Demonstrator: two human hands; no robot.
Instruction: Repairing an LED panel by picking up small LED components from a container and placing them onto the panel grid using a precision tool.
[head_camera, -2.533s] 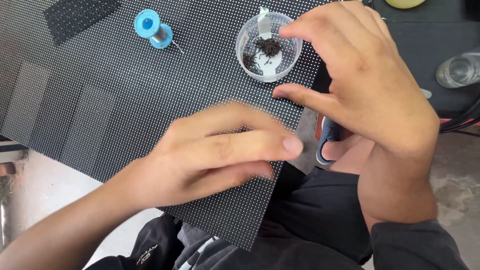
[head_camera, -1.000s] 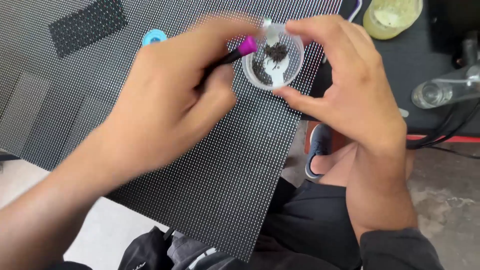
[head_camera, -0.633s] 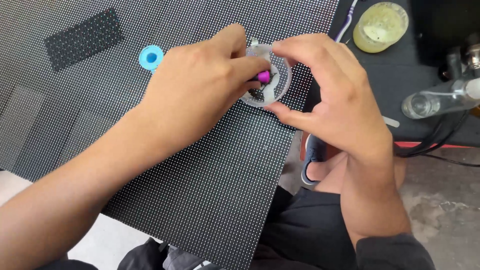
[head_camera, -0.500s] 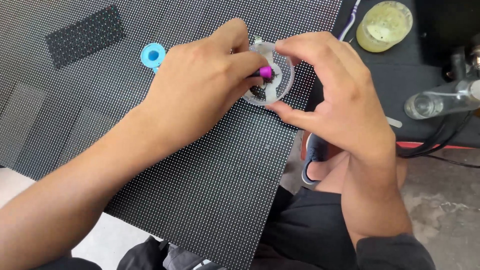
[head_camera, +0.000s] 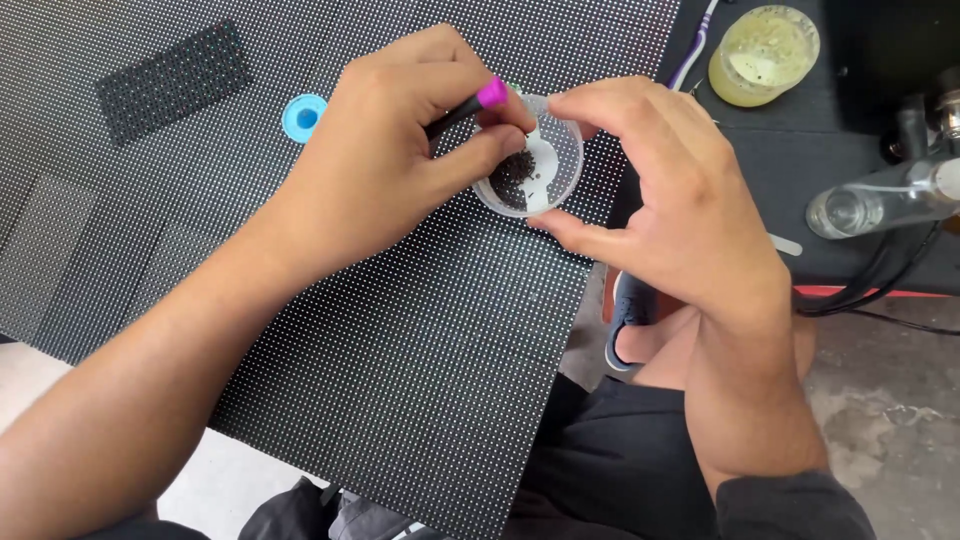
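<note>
My left hand (head_camera: 385, 165) grips a thin black tool with a pink end (head_camera: 478, 98), its tip down in a small clear round cup (head_camera: 545, 185) of tiny dark parts. My right hand (head_camera: 665, 195) curls around the cup's right side, thumb and fingers touching its rim. The cup rests on a large black dotted panel (head_camera: 400, 340) that lies across my lap.
A blue spool (head_camera: 303, 116) and a smaller dark panel piece (head_camera: 175, 82) lie on the big panel at upper left. A yellowish jar (head_camera: 763, 55) and a clear glass vessel (head_camera: 880, 200) with cables stand on the dark surface at right.
My left hand has come from flat on the panel up to the cup, now with the pink-ended tool in it. The right hand has stayed by the cup.
</note>
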